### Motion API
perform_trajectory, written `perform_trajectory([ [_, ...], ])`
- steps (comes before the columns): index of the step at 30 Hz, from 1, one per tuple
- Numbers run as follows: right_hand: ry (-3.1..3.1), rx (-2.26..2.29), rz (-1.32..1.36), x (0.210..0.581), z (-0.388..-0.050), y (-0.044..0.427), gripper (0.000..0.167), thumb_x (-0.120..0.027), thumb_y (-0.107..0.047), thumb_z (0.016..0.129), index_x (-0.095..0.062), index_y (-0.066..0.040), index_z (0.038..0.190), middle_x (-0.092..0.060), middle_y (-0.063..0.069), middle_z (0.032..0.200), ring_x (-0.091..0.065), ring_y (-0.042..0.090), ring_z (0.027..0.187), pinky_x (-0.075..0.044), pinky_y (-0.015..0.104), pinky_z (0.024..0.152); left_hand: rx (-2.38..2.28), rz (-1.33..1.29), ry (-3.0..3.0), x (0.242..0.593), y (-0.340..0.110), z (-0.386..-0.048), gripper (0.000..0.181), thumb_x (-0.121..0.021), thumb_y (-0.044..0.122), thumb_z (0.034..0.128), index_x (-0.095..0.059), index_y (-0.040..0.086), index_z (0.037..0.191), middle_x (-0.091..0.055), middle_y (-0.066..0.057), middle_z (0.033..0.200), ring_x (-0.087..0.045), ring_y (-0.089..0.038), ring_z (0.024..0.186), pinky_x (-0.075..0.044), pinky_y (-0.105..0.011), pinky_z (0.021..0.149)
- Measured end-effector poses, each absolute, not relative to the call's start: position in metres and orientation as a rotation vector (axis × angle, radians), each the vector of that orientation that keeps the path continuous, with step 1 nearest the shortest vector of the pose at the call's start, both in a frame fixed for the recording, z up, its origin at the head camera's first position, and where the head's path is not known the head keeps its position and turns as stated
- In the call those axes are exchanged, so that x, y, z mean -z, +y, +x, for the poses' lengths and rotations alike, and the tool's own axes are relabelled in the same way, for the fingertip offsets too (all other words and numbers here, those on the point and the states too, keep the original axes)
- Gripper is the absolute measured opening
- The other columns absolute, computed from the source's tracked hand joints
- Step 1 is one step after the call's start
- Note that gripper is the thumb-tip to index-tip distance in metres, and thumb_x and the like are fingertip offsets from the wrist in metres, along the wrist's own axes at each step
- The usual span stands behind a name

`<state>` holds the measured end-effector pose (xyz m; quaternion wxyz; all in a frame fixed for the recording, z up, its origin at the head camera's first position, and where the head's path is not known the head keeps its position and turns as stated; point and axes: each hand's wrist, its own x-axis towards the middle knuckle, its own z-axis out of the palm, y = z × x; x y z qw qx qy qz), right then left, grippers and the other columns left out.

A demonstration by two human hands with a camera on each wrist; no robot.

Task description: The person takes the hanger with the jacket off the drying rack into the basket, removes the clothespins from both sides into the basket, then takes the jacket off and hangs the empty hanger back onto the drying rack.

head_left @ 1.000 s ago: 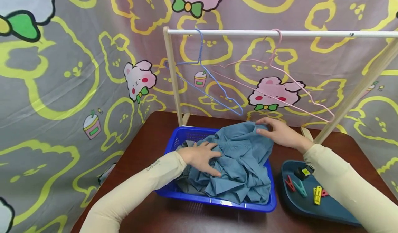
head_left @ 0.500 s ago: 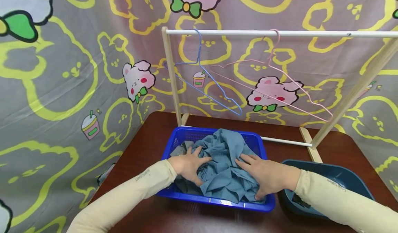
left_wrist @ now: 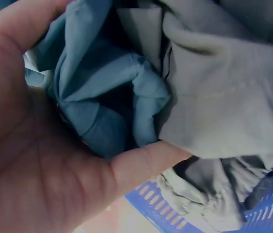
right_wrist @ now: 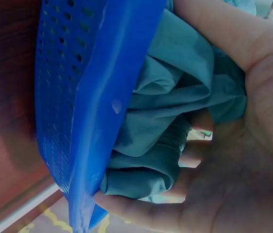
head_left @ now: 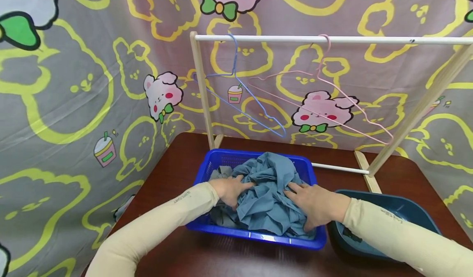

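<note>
A crumpled blue-grey garment point(head_left: 271, 186) lies heaped in the blue plastic basket point(head_left: 258, 238). At its left side, a grey garment point(left_wrist: 223, 92) shows. My left hand point(head_left: 230, 190) rests against the left of the heap; in the left wrist view one straight finger reaches between blue cloth and grey cloth. My right hand point(head_left: 318, 205) presses the heap's right side with spread fingers, just inside the basket rim point(right_wrist: 112, 92). Cloth bunches between the thumb and fingers of each hand, and some fingertips are hidden in the folds.
Behind the basket stands a clothes rack with a white bar point(head_left: 288, 39). A blue hanger point(head_left: 236, 74) and a pink hanger point(head_left: 319, 76) hang from it. A dark blue tray point(head_left: 399, 207) sits at the right, partly under my right forearm. Patterned fabric covers the walls.
My right hand has let go of the garment's raised far edge and come down onto the heap's right side. The raised cloth has dropped into the basket. My left hand stays at the left side.
</note>
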<state>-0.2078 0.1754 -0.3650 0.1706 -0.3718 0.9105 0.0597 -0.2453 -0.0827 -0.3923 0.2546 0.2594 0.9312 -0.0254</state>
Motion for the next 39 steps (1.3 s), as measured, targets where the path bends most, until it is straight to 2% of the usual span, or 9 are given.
perform_trajectory([
  [3,2.578,-0.167,-1.023,0.364,-0.211,0.176,0.102,-0.086,-0.048,0.060,-0.041,-0.006,0.141,-0.034,0.018,0.144,-0.038,0.045,0.124,-0.039,0.060,0.092,0.023,0.717,2.534,0.392,-0.081,-0.249,0.087,-0.074,0.016,0.0796,-0.026,0.039,0.148,-0.024,-0.009,0.151,-0.032,-0.035,0.133,-0.040,-0.052,0.094],
  [8,2.561,-0.185,-1.077,0.363,-0.214,0.168,0.100,-0.086,-0.047,0.060,-0.042,-0.005,0.139,-0.034,0.018,0.145,-0.039,0.044,0.124,-0.039,0.057,0.094,-0.078,0.775,2.465,0.383,-0.085,-0.261,0.076,-0.065,0.019,0.0826,-0.029,0.032,0.148,-0.021,-0.008,0.153,-0.028,-0.030,0.136,-0.036,-0.047,0.100],
  [14,2.519,-0.279,-1.129,0.365,-0.220,0.156,0.091,-0.088,-0.044,0.060,-0.048,-0.009,0.135,-0.037,0.013,0.146,-0.040,0.036,0.126,-0.038,0.049,0.099,-0.441,0.776,2.364,0.368,-0.097,-0.277,0.063,-0.062,0.039,0.0888,-0.036,0.020,0.143,-0.029,-0.007,0.148,-0.031,-0.022,0.133,-0.034,-0.039,0.102],
  [17,2.489,-0.311,-1.166,0.369,-0.224,0.155,0.085,-0.088,-0.042,0.061,-0.053,-0.013,0.133,-0.039,0.010,0.145,-0.040,0.034,0.128,-0.036,0.047,0.101,-0.462,0.719,2.474,0.364,-0.092,-0.276,0.076,-0.062,0.056,0.0844,-0.030,0.024,0.146,-0.022,-0.011,0.151,-0.037,-0.027,0.130,-0.038,-0.044,0.098],
  [22,2.459,-0.380,-1.232,0.373,-0.229,0.155,0.073,-0.088,-0.039,0.063,-0.060,-0.016,0.126,-0.043,0.008,0.143,-0.041,0.032,0.129,-0.036,0.045,0.102,-0.266,0.739,2.589,0.363,-0.068,-0.274,0.110,-0.071,0.064,0.0703,-0.001,0.039,0.151,0.013,-0.009,0.157,-0.030,-0.040,0.134,-0.041,-0.053,0.093],
  [27,2.441,-0.362,-1.271,0.372,-0.231,0.155,0.068,-0.085,-0.040,0.067,-0.061,-0.016,0.126,-0.043,0.007,0.144,-0.037,0.031,0.132,-0.033,0.044,0.104,-0.003,0.782,2.547,0.365,-0.056,-0.275,0.116,-0.073,0.065,0.0663,0.001,0.038,0.151,0.009,-0.004,0.158,-0.019,-0.037,0.139,-0.035,-0.053,0.099],
  [32,2.453,-0.121,-1.192,0.368,-0.233,0.166,0.081,-0.082,-0.045,0.070,-0.047,-0.019,0.138,-0.030,0.006,0.151,-0.029,0.033,0.136,-0.031,0.049,0.104,0.158,0.745,2.505,0.379,-0.058,-0.268,0.113,-0.074,0.062,0.0688,-0.006,0.032,0.153,0.001,-0.003,0.158,-0.017,-0.035,0.140,-0.036,-0.050,0.100],
  [36,2.477,0.127,-1.078,0.367,-0.235,0.175,0.107,-0.080,-0.052,0.068,-0.019,-0.025,0.151,-0.006,0.007,0.157,-0.023,0.037,0.137,-0.034,0.052,0.101,0.216,0.693,2.509,0.389,-0.062,-0.263,0.110,-0.077,0.055,0.0711,-0.007,0.033,0.153,0.000,-0.001,0.158,-0.017,-0.032,0.140,-0.039,-0.050,0.097],
  [39,2.470,0.216,-1.031,0.366,-0.237,0.177,0.120,-0.075,-0.060,0.067,0.000,-0.023,0.153,0.007,0.010,0.157,-0.018,0.040,0.138,-0.034,0.053,0.101,0.257,0.675,2.521,0.393,-0.064,-0.262,0.109,-0.077,0.053,0.0717,-0.006,0.034,0.153,-0.001,0.000,0.158,-0.018,-0.029,0.140,-0.041,-0.050,0.095],
])
